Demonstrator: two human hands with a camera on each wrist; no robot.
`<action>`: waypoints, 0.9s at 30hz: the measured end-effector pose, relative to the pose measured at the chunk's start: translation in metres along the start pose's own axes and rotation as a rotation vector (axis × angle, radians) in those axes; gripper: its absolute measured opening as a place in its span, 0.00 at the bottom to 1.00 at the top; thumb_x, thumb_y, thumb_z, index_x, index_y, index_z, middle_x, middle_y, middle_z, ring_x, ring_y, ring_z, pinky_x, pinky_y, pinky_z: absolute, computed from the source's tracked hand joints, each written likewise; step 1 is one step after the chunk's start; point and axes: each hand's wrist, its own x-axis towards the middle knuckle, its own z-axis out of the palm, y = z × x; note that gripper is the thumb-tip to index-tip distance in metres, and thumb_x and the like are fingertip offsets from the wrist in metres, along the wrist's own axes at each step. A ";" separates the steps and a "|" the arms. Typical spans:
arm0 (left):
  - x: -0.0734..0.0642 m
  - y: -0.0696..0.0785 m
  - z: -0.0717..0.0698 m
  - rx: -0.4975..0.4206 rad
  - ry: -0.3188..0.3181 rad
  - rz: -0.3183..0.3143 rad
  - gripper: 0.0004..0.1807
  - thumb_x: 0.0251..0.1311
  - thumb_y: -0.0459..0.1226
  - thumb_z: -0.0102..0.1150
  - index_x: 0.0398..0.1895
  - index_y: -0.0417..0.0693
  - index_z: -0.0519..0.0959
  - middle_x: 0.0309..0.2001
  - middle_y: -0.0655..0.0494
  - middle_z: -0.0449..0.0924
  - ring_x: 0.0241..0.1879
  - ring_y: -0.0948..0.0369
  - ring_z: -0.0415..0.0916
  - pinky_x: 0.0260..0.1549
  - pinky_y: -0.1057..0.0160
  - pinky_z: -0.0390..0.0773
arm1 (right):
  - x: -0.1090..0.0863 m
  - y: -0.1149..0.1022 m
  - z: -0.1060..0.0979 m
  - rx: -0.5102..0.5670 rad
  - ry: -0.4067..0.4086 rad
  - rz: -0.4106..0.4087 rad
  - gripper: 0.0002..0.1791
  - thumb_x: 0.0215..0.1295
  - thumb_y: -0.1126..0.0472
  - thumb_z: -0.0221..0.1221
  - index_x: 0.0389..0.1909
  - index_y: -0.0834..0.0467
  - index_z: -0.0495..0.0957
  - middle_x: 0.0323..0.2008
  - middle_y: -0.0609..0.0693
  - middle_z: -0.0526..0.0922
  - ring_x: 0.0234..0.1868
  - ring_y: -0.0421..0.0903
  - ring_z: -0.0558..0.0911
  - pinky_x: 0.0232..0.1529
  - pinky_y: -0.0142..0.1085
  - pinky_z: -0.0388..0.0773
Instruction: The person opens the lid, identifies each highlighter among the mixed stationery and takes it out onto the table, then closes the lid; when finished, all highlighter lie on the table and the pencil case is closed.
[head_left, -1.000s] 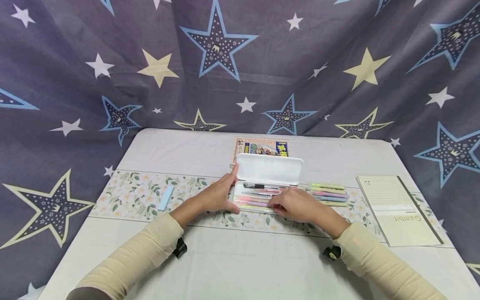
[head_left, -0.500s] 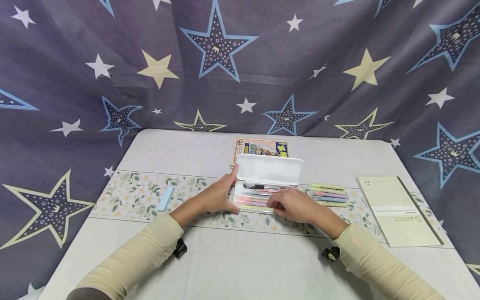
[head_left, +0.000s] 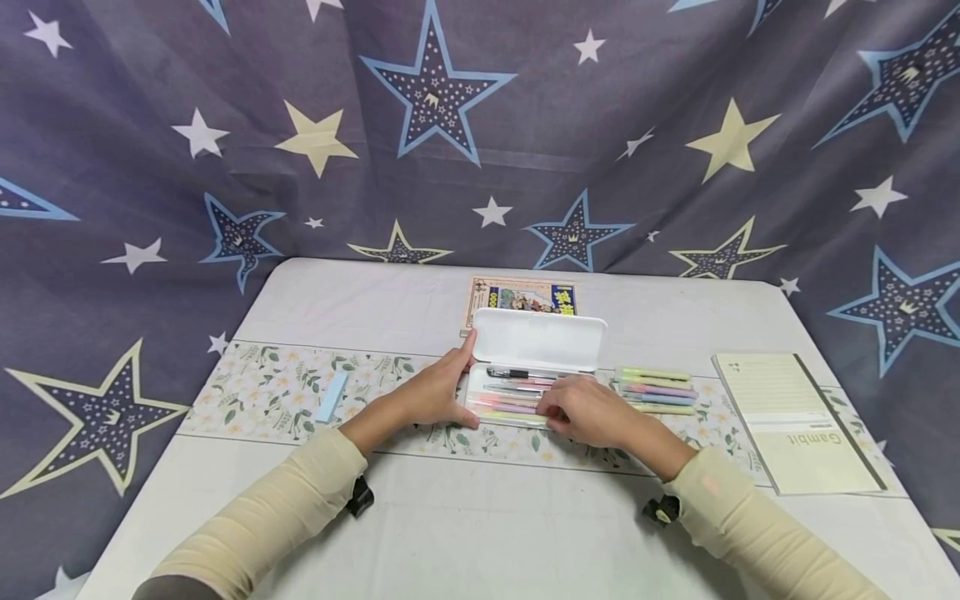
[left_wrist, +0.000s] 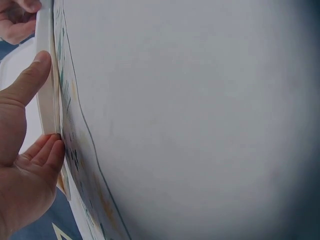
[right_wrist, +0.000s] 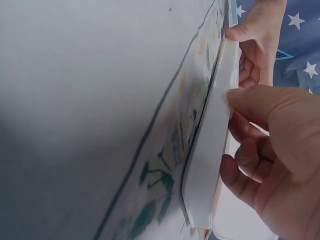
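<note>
A white pencil case (head_left: 542, 340) lies on the floral strip with its lid raised. Inside are a black-capped pen (head_left: 510, 372) and several coloured pens (head_left: 506, 407). My left hand (head_left: 438, 385) grips the case's left end, thumb at the front corner and fingers around the side, as the left wrist view shows along the case wall (left_wrist: 46, 107). My right hand (head_left: 588, 410) reaches over the right part of the case. Its thumb and curled fingers pinch a pen at the front rim; most of that pen is hidden by the hand.
Right of the case lies a row of several pastel pens (head_left: 658, 390). A cream notebook (head_left: 798, 422) is farther right, a light blue strip-shaped piece (head_left: 332, 396) at left. Behind the raised lid lies a printed book (head_left: 522, 293). A starry curtain (head_left: 480, 125) hangs behind the table (head_left: 480, 533).
The right hand's fingers shift very slightly at the front of the case. The left hand and the case stay where they were.
</note>
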 end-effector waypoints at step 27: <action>0.000 0.000 0.000 0.001 0.007 0.012 0.83 0.42 0.52 0.83 0.81 0.55 0.21 0.66 0.50 0.68 0.67 0.54 0.69 0.72 0.50 0.66 | -0.016 0.013 -0.010 -0.006 0.078 -0.116 0.09 0.63 0.60 0.70 0.43 0.49 0.89 0.37 0.41 0.86 0.37 0.37 0.82 0.39 0.34 0.82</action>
